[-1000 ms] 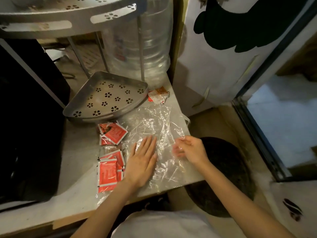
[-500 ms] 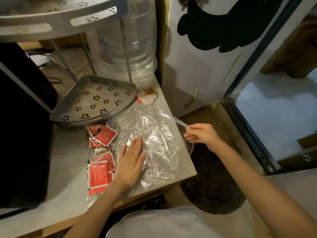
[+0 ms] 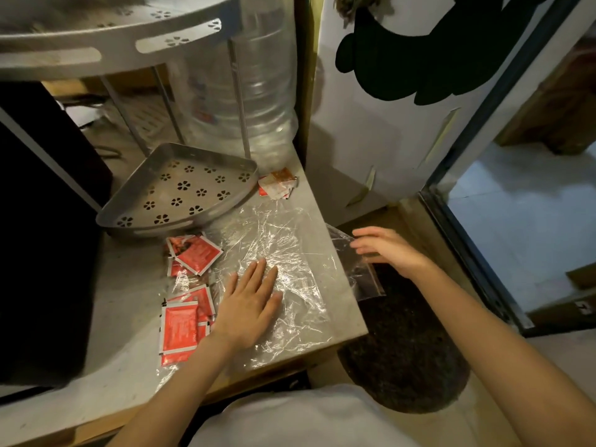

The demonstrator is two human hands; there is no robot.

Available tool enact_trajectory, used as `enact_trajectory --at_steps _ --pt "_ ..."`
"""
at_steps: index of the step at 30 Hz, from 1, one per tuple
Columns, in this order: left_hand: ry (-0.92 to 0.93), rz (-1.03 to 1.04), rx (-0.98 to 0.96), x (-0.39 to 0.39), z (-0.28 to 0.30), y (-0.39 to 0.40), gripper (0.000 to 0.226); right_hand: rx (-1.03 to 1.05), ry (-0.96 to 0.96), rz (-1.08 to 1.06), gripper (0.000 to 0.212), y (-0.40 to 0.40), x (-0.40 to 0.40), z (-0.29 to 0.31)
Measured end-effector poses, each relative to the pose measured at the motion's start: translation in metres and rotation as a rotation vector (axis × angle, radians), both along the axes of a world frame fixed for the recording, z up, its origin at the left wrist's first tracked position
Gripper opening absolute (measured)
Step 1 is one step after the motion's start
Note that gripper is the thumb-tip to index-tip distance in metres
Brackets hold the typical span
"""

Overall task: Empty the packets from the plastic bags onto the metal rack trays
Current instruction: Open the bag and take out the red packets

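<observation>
A clear plastic bag (image 3: pixel 283 253) lies flattened on the grey counter (image 3: pixel 122 304). My left hand (image 3: pixel 251 304) presses flat on it with straight fingers. The bag's right end hangs past the counter edge, where my right hand (image 3: pixel 390 250) holds it between thumb and nearly straight fingers. Red packets (image 3: pixel 179 327) lie beside my left hand, partly under clear plastic, and more red packets (image 3: pixel 196 254) lie just in front of the lower metal rack tray (image 3: pixel 145 225). That perforated tray holds nothing. The upper rack tray (image 3: pixel 96 53) is at the top left.
A small pile of pale and orange packets (image 3: pixel 277 187) sits by a large clear water bottle (image 3: pixel 238 91) behind the rack. A black appliance (image 3: pixel 32 253) stands left. A dark round mat (image 3: pixel 403 350) lies on the floor below the counter edge.
My right hand left the middle of the bag and drew its right end out past the counter edge. My left hand stayed flat on the bag.
</observation>
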State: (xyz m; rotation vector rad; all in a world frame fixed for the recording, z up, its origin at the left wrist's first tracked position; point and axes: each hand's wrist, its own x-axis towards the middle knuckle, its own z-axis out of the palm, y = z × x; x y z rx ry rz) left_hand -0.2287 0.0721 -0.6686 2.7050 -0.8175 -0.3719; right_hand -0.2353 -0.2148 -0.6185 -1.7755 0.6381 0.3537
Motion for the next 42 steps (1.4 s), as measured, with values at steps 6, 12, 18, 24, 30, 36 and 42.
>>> enact_trajectory --at_steps 6,12,18,24,30,36,42 --pt "-0.009 -0.004 -0.089 0.001 0.018 -0.003 0.081 -0.319 -0.320 0.197 0.049 0.038 0.035 0.038" --pt "-0.122 0.101 -0.171 0.007 0.042 0.014 0.065 -0.856 -0.377 0.687 0.057 0.085 0.070 0.056" --pt "-0.215 0.313 -0.004 0.003 0.036 0.048 0.065 -1.142 -0.080 0.877 0.050 0.099 0.092 0.041" --pt "-0.170 0.423 0.046 -0.007 0.016 0.069 0.065 -1.184 0.095 0.833 0.033 0.082 0.109 0.037" --pt "-0.148 0.426 0.066 -0.005 0.010 0.070 0.065 -0.828 0.191 0.644 0.015 0.055 0.125 0.025" --pt "-0.126 0.420 0.052 -0.004 0.009 0.073 0.067 -0.383 0.226 0.479 0.022 0.036 0.121 0.018" --pt "-0.079 0.408 -0.078 -0.002 0.011 0.077 0.066 -0.547 0.296 0.874 0.055 0.032 0.130 0.047"
